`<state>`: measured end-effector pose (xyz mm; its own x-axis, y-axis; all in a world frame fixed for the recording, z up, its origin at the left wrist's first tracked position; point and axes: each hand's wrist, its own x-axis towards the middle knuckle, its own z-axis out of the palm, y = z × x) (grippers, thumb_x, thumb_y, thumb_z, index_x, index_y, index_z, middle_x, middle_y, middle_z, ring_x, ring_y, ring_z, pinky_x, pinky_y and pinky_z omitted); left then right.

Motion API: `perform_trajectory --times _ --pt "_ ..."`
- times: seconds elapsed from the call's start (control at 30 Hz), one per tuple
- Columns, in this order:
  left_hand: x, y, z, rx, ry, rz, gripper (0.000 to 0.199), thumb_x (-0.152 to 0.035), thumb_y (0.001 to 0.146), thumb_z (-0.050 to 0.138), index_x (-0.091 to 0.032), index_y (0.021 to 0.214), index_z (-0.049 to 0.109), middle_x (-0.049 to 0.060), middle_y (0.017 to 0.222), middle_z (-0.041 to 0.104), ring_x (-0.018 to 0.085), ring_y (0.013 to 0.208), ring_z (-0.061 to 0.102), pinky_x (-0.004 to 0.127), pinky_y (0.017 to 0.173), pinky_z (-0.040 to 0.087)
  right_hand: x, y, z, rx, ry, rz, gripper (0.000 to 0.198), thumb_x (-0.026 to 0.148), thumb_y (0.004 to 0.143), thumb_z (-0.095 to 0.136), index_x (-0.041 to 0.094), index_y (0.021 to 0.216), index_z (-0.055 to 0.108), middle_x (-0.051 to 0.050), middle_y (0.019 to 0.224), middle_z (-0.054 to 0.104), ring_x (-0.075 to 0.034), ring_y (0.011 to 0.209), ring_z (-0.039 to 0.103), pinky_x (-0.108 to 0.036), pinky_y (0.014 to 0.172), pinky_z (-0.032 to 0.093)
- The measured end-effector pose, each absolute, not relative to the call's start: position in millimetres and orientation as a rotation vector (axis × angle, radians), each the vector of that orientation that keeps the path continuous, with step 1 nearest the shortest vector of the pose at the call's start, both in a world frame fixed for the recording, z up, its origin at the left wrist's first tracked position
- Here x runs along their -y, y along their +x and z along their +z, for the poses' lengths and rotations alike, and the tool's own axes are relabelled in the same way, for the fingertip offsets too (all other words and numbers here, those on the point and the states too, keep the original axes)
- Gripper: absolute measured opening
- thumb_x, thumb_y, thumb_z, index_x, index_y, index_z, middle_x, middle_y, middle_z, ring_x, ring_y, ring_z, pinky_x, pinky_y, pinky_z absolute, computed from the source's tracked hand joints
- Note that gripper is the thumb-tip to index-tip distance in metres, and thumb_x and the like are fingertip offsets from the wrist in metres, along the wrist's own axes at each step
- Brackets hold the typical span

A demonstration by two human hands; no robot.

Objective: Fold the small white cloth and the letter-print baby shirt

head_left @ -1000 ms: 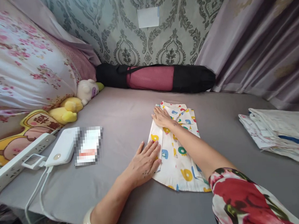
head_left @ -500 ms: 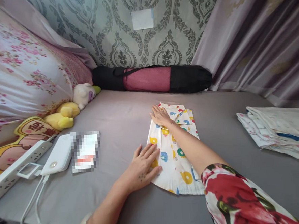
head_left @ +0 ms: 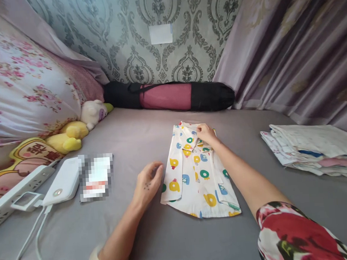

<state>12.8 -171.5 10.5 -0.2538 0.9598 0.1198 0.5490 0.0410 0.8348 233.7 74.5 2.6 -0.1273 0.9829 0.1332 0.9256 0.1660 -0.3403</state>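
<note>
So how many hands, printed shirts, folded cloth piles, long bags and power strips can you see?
Left hand and right hand: 2
Printed shirt: 1
Folded cloth pile: 1
Long bag: 1
Power strip: 1
Total: 6

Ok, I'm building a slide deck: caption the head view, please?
Right hand on the far end of a printed white shirt laid on a grey sheet, left hand beside the shirt.

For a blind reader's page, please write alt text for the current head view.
A person's right hand touches the top of a white patterned shirt on a grey sheet; the left hand is beside the shirt. Folded cloths lie at right, a black-and-pink bag behind.
</note>
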Motion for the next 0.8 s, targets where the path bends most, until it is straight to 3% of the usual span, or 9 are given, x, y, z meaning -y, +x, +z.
perform_trajectory --times 0.2,0.5,0.8 --pt "169.6 7.9 10.0 -1.918 1.236 1.162 0.044 -0.055 0.083 0.053 -0.018 0.096 0.072 0.007 0.081 0.071 0.021 0.069 0.065 0.026 0.048 0.048 -74.8 241.2 -5.9 2.031 -1.838 0.36 0.016 0.018 0.08 0.058 0.022 0.083 0.074 -0.006 0.094 0.073 -0.023 0.094 0.065 -0.028 0.079 0.045" --pt "170.9 7.9 11.9 -1.925 1.176 1.167 0.045 -0.055 0.08 0.054 -0.016 0.095 0.071 0.005 0.074 0.068 0.016 0.057 0.059 0.022 0.041 0.042 -80.9 233.2 -6.6 1.873 -1.76 0.555 0.015 0.023 0.074 0.058 0.018 0.076 0.073 0.0 0.068 0.068 -0.018 0.068 0.064 -0.023 0.059 0.045" --pt "171.5 9.4 12.5 -1.927 1.147 1.218 0.045 -0.055 0.081 0.055 -0.016 0.097 0.071 0.006 0.08 0.068 0.015 0.054 0.057 0.022 0.038 0.043 -52.8 208.4 12.6 1.935 -1.554 0.54 0.018 0.021 0.079 0.057 0.019 0.087 0.073 -0.002 0.088 0.074 -0.019 0.087 0.066 -0.025 0.076 0.047"
